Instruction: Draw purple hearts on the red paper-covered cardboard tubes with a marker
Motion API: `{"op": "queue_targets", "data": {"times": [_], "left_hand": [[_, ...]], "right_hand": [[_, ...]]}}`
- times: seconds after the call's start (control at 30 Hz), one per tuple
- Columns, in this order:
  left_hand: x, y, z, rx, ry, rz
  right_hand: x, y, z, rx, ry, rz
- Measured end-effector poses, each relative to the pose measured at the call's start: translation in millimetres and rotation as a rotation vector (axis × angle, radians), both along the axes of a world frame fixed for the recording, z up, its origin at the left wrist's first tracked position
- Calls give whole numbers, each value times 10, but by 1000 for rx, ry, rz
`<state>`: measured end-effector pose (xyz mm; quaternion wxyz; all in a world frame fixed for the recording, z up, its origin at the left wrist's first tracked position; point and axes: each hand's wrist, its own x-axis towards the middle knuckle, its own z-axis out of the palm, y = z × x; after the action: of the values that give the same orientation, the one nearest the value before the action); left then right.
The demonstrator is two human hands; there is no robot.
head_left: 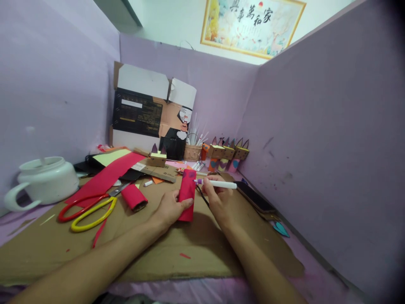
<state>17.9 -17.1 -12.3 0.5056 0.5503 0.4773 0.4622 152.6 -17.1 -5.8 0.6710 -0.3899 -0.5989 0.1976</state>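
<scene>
In the head view, my left hand (171, 207) grips a red paper-covered tube (187, 192) upright over the cardboard mat, thumb across its front. Purple marks show near the tube's top. My right hand (218, 195) pinches a white marker pen (223, 184) with a purple tip, which is at the tube's right edge; whether it touches, I cannot tell. To the left lies a shorter red-wrapped cardboard tube (134, 197) on its side. Beside it are scissors (95, 209) with one red and one yellow handle, their blades spread.
A cardboard sheet (152, 253) covers the table. A white mug (47, 181) stands at the left, near red paper (107, 177). A phone (256, 196) lies along the right wall. Behind are an opened box (137, 112), a basket (192, 153) and several cat-eared cardboard pieces (242, 153).
</scene>
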Motion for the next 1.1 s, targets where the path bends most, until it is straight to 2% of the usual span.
{"op": "queue_targets", "data": {"times": [0.33, 0.6, 1.1], "left_hand": [[-9, 61, -105, 33, 11, -28], [-22, 43, -74, 55, 60, -21], [-18, 92, -143, 58, 56, -42]], "right_hand": [[-25, 60, -61, 13, -13, 12], [-29, 44, -45, 0, -52, -12], [-30, 84, -100, -2, -49, 5]]}}
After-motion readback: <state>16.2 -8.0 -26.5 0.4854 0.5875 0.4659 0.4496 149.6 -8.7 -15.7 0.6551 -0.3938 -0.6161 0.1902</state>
